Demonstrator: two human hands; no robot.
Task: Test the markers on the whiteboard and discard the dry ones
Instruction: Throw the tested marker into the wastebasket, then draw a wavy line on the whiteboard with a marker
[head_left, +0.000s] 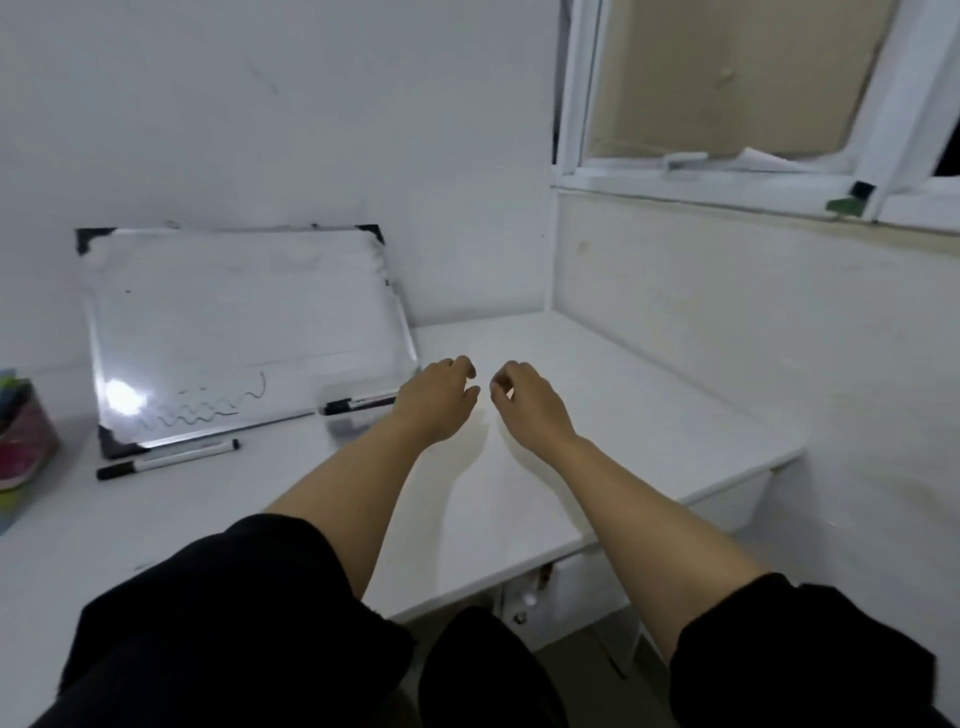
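Observation:
A small whiteboard with black corners leans against the wall at the left, with black wavy lines along its lower part. One black-capped white marker lies on the desk in front of the board. A second marker rests on the board's clear tray at its lower right. My left hand hovers just right of that tray, fingers loosely curled and holding nothing. My right hand is beside it, also loosely curled and empty.
The white desk runs to a wall on the right under a window. A colourful cup holder stands at the far left edge. The desk's front edge drops off near my knees.

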